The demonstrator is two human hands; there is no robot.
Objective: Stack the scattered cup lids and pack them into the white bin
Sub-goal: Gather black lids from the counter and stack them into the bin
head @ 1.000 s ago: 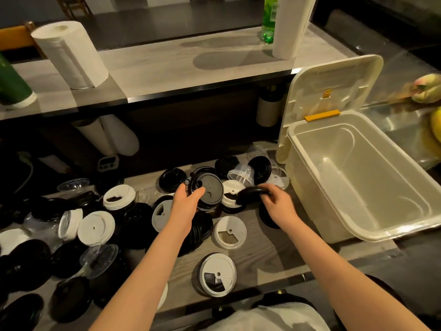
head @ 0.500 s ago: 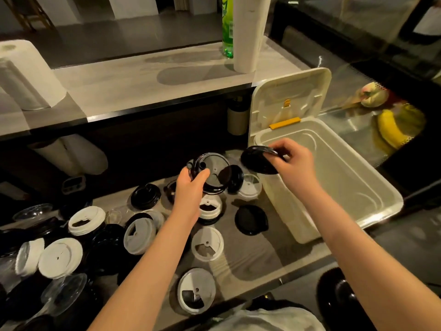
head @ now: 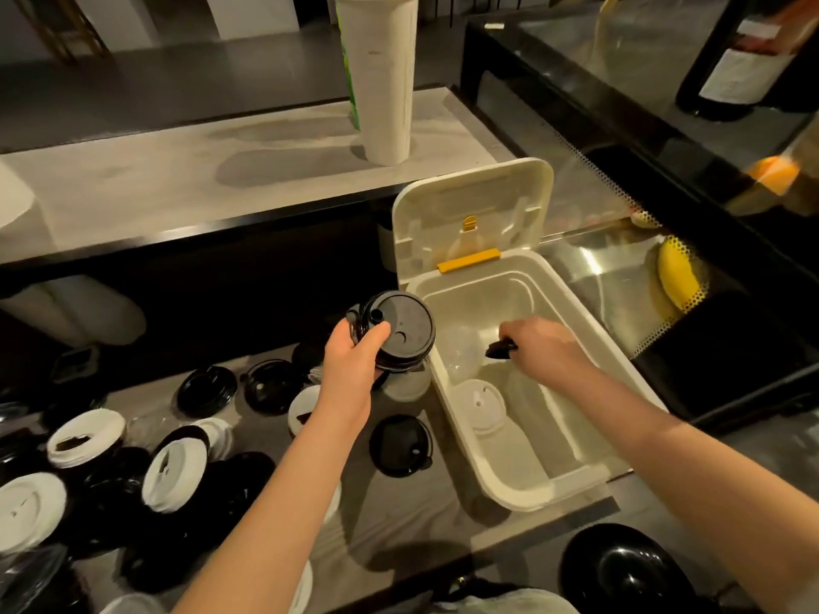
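My left hand (head: 354, 365) grips a stack of black lids (head: 399, 332), held up just left of the white bin (head: 620, 361). Its hinged cover (head: 474, 214) stands open at the back. My right hand (head: 545, 347) is down inside the bin and holds a black lid (head: 501, 349), mostly hidden by my fingers. A white lid (head: 481, 403) lies on the bin's floor. Several black and white lids, among them a black lid (head: 401, 445) and a white lid (head: 175, 474), lie scattered on the counter (head: 399, 520) to the left.
A paper towel roll (head: 383, 77) stands on the upper shelf (head: 177, 179) behind the bin. A banana (head: 676, 277) lies in the glass display case on the right. A black bowl-shaped object (head: 629, 569) sits at the bottom right.
My right hand carried its black lid from above the bin's left rim down into the bin. My left hand lifted the lid stack closer to the bin. A white lid now shows inside.
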